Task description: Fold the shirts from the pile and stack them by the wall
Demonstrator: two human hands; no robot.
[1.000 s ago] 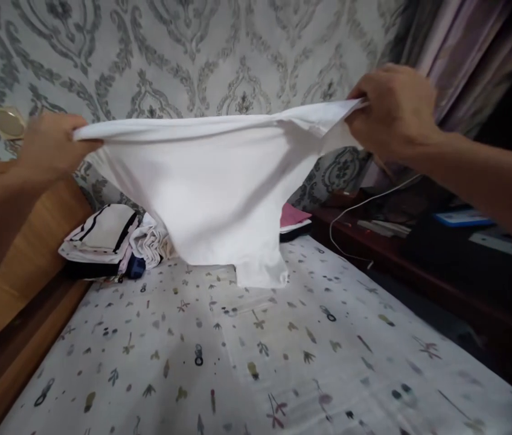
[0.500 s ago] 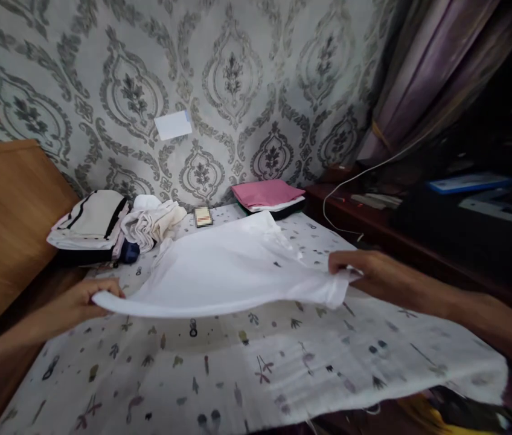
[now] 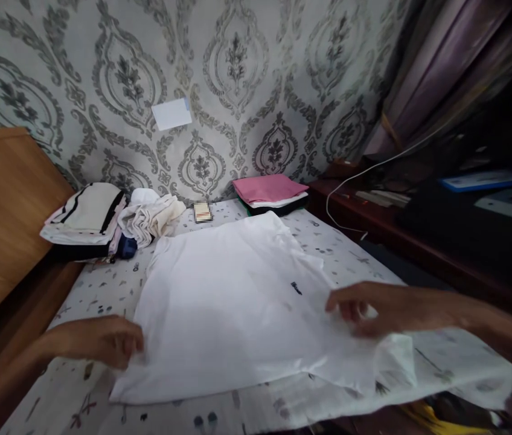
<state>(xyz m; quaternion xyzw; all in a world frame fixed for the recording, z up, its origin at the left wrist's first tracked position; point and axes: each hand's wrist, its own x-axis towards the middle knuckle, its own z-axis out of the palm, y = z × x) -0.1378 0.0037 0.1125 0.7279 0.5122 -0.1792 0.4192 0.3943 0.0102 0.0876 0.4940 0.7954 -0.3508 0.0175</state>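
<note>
A white T-shirt [image 3: 224, 302] lies spread over the printed cloth, with a small dark print on its right side. Its near edge is slightly wavy, and a sleeve reaches out at the lower right. My left hand [image 3: 99, 341] hovers at the shirt's left edge, fingers loosely bent with nothing in them. Above the sleeve side is my right hand [image 3: 374, 311], thumb and fingers apart and somewhat blurred, holding nothing.
Folded clothes [image 3: 86, 211] are stacked at the back left beside a crumpled cream cloth [image 3: 151, 214]. A small card-like box [image 3: 202, 212] sits near the wall. A pink folded garment [image 3: 269, 188] tops another pile. A white cable [image 3: 328, 208] runs along the right.
Both hands have let go of the T-shirt, which was held stretched in the air and now lies flat on the cloth. The hands have come lower and nearer.
</note>
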